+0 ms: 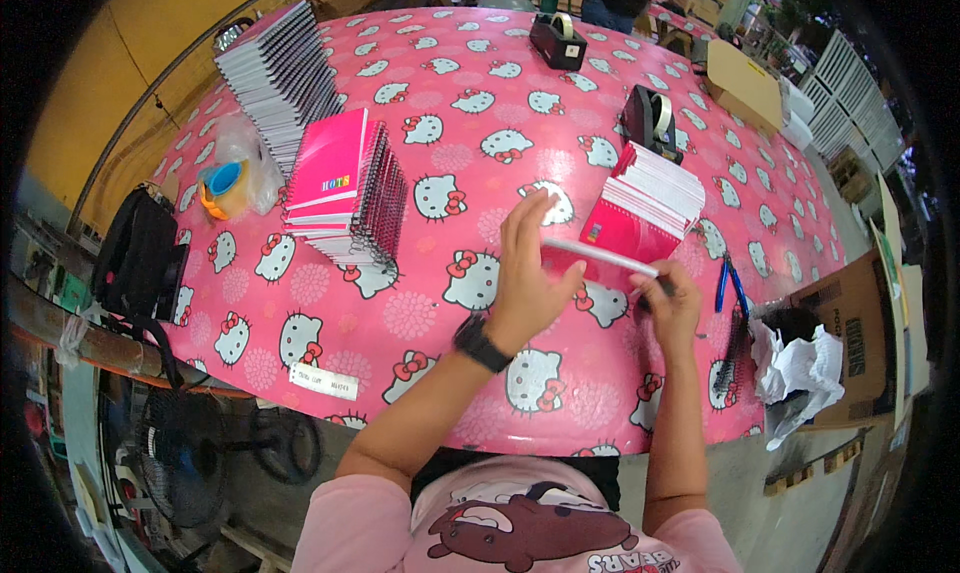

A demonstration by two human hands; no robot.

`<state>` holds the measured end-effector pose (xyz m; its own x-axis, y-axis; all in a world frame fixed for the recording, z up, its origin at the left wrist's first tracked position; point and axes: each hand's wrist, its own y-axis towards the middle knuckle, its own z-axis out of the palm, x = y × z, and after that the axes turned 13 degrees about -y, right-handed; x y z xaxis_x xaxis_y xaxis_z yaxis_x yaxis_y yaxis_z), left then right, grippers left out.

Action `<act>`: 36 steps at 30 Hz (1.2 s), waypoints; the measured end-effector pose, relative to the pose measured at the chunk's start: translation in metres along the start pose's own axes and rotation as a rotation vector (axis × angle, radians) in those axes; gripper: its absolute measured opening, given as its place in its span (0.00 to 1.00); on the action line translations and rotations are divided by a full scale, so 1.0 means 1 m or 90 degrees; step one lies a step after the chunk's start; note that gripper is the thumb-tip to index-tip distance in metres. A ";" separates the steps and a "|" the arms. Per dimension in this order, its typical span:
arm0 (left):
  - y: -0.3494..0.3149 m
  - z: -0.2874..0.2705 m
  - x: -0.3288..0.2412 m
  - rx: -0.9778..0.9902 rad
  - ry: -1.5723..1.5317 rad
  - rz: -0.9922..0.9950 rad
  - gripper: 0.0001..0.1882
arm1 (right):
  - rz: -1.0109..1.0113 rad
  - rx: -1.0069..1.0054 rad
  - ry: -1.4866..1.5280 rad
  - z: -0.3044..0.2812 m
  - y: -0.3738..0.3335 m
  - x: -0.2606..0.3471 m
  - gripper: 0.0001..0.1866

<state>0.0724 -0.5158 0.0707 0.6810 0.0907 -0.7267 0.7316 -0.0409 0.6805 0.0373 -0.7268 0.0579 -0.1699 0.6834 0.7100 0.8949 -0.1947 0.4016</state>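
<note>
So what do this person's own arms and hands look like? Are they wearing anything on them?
Both the left hand and the right hand are ungloved. A black watch-like band circles the left wrist; none shows on the right. The forearms are uncovered, with short pale pink sleeves above them.

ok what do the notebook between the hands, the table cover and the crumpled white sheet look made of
Notebook: probably matte paper pages, judging by the thin, pale edge; its cover is hard to judge. Table cover: probably smooth plastic or vinyl, from its glossy highlights. Crumpled white sheet: likely matte paper, given its stiff creases.
</note>
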 end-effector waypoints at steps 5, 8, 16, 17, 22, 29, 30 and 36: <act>0.023 -0.118 -0.036 -0.254 0.114 0.120 0.22 | 0.137 0.166 0.109 0.011 0.002 -0.013 0.09; 0.030 -0.202 -0.006 -0.469 0.020 0.052 0.16 | -0.073 0.021 -0.227 0.018 0.024 0.006 0.17; 0.041 -0.207 0.058 -0.509 -0.030 -0.013 0.26 | -0.193 0.188 0.300 0.181 0.121 0.146 0.24; 0.042 -0.201 0.053 -0.521 -0.043 -0.014 0.26 | -0.181 0.185 0.364 0.207 0.132 0.159 0.23; 0.033 -0.199 0.060 -0.509 0.008 0.039 0.23 | -0.077 0.246 0.586 0.278 0.148 0.193 0.14; 0.038 -0.193 0.047 -0.605 -0.137 0.060 0.20 | -0.002 0.126 0.663 0.294 0.119 0.210 0.14; 0.038 -0.192 0.045 -0.593 -0.082 0.048 0.19 | -0.003 0.125 0.626 0.293 0.120 0.211 0.14; 0.040 -0.192 0.044 -0.581 -0.033 0.010 0.20 | -0.019 0.136 0.528 0.293 0.128 0.207 0.19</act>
<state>0.1252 -0.3227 0.0836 0.7072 0.0508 -0.7052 0.4279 0.7633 0.4840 0.2371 -0.4042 0.0869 -0.3674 -0.0656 0.9278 0.9295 0.0082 0.3686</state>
